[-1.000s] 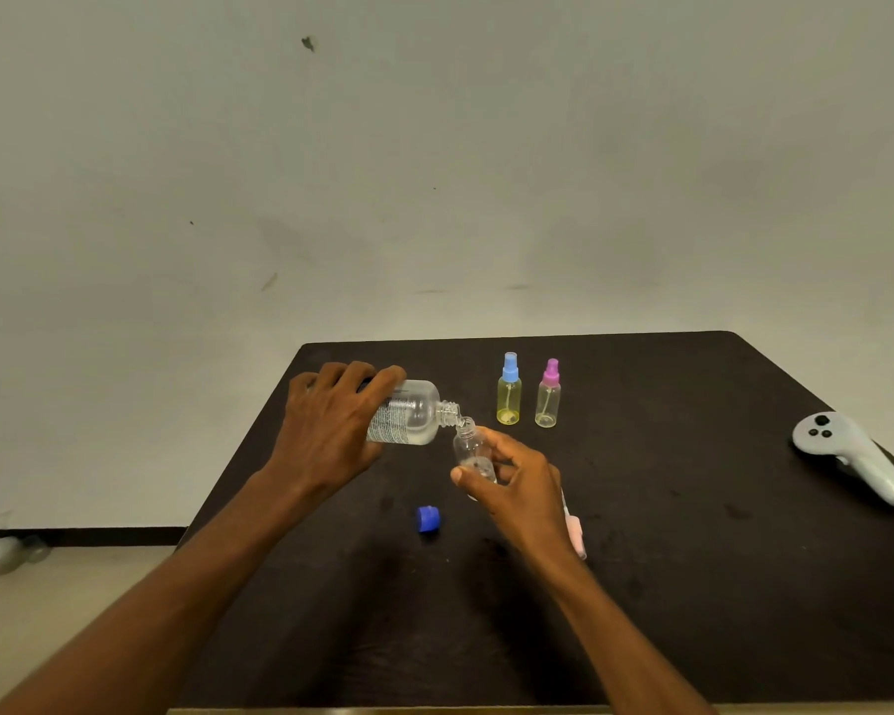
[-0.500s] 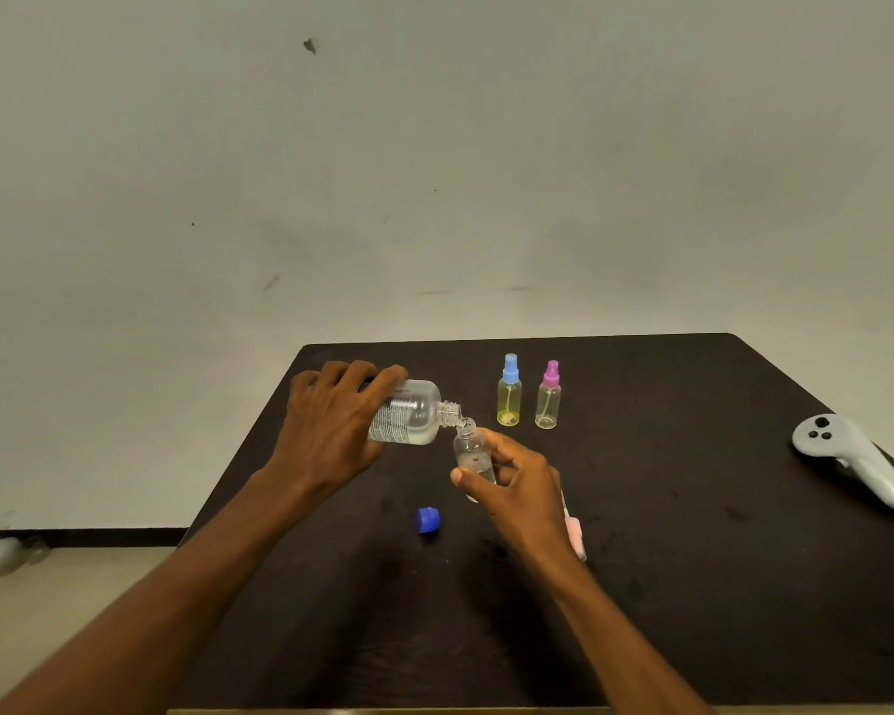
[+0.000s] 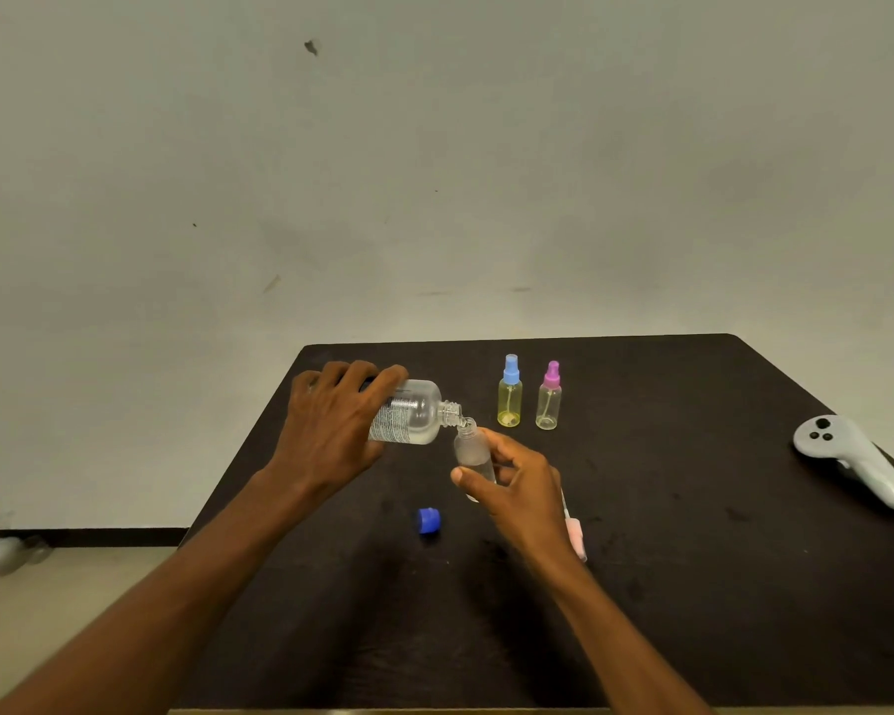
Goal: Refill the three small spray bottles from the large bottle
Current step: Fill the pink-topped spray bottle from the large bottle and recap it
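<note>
My left hand point(image 3: 331, 430) grips the large clear bottle point(image 3: 416, 412), tipped on its side with its open neck over the mouth of a small clear spray bottle point(image 3: 470, 448). My right hand point(image 3: 520, 490) holds that small bottle upright above the dark table point(image 3: 692, 585). Its pink spray top point(image 3: 575, 536) lies on the table right of my right wrist. The large bottle's blue cap point(image 3: 428, 521) lies in front of my hands. A yellow bottle with a blue sprayer point(image 3: 510, 392) and a clear one with a purple sprayer point(image 3: 548, 397) stand behind.
A white handheld controller point(image 3: 850, 459) lies near the table's right edge. A plain wall rises behind the table. The floor shows to the left, with pale blurred objects point(image 3: 1, 552) by the wall.
Almost nothing differs: both hands keep the same pose, with the large bottle still tipped onto the small bottle's mouth.
</note>
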